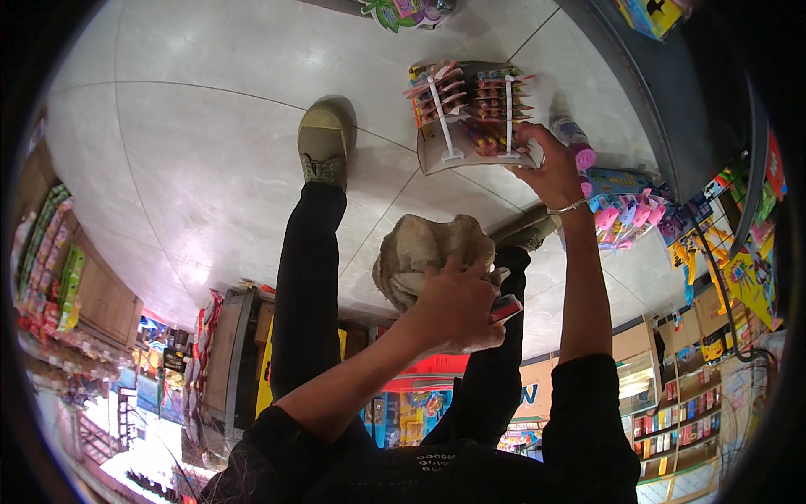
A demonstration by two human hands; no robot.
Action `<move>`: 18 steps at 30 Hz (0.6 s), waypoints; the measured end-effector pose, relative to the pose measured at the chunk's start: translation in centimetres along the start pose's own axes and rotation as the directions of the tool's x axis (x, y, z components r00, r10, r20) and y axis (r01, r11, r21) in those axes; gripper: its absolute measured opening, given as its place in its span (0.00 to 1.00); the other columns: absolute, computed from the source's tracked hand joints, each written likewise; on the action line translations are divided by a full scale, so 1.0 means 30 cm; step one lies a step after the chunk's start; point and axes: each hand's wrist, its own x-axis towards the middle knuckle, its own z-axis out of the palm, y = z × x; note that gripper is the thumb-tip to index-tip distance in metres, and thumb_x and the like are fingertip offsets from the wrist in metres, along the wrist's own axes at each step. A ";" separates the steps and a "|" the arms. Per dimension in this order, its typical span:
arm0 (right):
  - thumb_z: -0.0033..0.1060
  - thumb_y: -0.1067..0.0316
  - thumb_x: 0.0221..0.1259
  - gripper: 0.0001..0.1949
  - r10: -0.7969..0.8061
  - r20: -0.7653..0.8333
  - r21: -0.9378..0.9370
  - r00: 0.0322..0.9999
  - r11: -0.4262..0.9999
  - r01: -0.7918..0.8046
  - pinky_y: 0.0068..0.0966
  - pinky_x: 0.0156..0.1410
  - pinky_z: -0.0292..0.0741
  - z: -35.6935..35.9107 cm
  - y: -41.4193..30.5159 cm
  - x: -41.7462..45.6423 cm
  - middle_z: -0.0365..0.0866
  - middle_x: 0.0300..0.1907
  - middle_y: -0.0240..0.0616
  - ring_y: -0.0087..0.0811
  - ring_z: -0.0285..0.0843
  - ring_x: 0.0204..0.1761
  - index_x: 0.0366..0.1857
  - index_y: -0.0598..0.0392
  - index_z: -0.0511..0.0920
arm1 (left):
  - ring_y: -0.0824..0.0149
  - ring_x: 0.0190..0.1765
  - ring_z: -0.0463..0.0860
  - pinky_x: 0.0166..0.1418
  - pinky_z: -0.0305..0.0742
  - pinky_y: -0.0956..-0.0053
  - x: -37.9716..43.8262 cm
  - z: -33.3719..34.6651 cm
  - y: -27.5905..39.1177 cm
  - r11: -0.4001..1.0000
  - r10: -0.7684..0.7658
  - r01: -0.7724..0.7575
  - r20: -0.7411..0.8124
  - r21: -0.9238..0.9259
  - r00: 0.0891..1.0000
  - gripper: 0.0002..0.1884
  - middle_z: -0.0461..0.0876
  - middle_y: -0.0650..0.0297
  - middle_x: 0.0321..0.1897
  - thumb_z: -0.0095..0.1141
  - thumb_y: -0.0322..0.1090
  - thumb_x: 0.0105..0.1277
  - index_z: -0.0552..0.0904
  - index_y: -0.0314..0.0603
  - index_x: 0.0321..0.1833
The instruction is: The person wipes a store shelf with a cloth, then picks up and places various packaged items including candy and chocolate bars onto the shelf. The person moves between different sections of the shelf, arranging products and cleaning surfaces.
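My left hand (456, 302) is closed on a bunched grey-beige cloth (409, 252), low between my legs. A small red and dark item (505, 310) shows beside that hand's fingers; whether the hand grips it, I cannot tell. Farther forward and to the right, my right hand (551, 167), with a bracelet at the wrist, grips the near right edge of a cardboard display box (434, 162). Small packets (500, 97) hang in two rows behind two white plastic bars in the box, with more packets lying loose at its right side.
A bottle with a pink cap (582, 148) lies on the tiled floor right of the box. Beyond it are pink toys in packaging (630, 214) and a dark curved fixture (661, 94). A colourful package (409, 12) lies far forward. My shoe (324, 138) stands left of the box.
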 end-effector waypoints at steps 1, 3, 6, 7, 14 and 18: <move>0.77 0.74 0.43 0.28 0.004 0.010 0.015 1.000 1.000 -0.005 0.31 0.63 0.76 0.004 -0.010 0.006 0.81 0.57 0.43 0.40 0.79 0.59 0.54 0.54 0.76 | 0.45 0.62 0.72 0.59 0.70 0.44 -0.002 -0.002 0.003 1.000 -0.006 0.007 -0.008 0.011 1.000 0.20 0.79 0.53 0.52 0.60 0.52 0.54 0.89 0.44 0.37; 0.76 0.75 0.43 0.30 0.014 0.027 0.045 1.000 0.999 -0.015 0.30 0.64 0.75 0.008 -0.024 0.014 0.80 0.58 0.43 0.39 0.79 0.60 0.56 0.54 0.76 | 0.48 0.59 0.74 0.62 0.67 0.50 -0.003 -0.012 0.008 0.999 -0.004 0.003 0.023 0.037 1.000 0.21 0.81 0.53 0.48 0.61 0.54 0.55 0.88 0.43 0.40; 0.70 0.81 0.46 0.32 -0.058 0.095 0.094 0.994 0.994 0.049 0.30 0.67 0.72 0.019 0.044 0.017 0.79 0.60 0.42 0.36 0.77 0.63 0.61 0.51 0.77 | 0.50 0.58 0.75 0.63 0.66 0.54 -0.003 -0.016 0.015 0.999 -0.001 -0.001 0.055 0.047 0.999 0.22 0.82 0.53 0.46 0.62 0.54 0.56 0.87 0.43 0.42; 0.69 0.83 0.46 0.31 -0.073 0.072 0.098 0.995 0.993 0.065 0.30 0.67 0.72 0.025 0.044 0.014 0.79 0.60 0.43 0.36 0.76 0.63 0.60 0.51 0.78 | 0.49 0.58 0.75 0.63 0.67 0.54 -0.003 -0.016 0.015 0.999 -0.002 -0.001 0.062 0.044 0.998 0.22 0.82 0.53 0.46 0.61 0.54 0.56 0.87 0.43 0.43; 0.63 0.88 0.44 0.31 -0.080 -0.020 0.142 0.997 0.986 0.082 0.29 0.66 0.72 0.093 -0.018 -0.083 0.78 0.60 0.44 0.39 0.76 0.63 0.58 0.51 0.80 | 0.49 0.58 0.74 0.65 0.65 0.54 0.004 -0.012 0.014 0.999 -0.010 0.008 0.058 0.047 0.998 0.22 0.81 0.53 0.48 0.60 0.53 0.56 0.87 0.43 0.44; 0.58 0.86 0.43 0.33 -0.088 -0.078 0.129 0.993 0.987 0.098 0.34 0.66 0.73 0.149 0.020 -0.121 0.75 0.60 0.49 0.48 0.74 0.63 0.60 0.46 0.79 | 0.48 0.59 0.73 0.64 0.66 0.52 0.008 0.013 0.010 0.999 0.012 -0.011 -0.004 0.032 1.000 0.22 0.80 0.53 0.49 0.60 0.53 0.55 0.87 0.43 0.44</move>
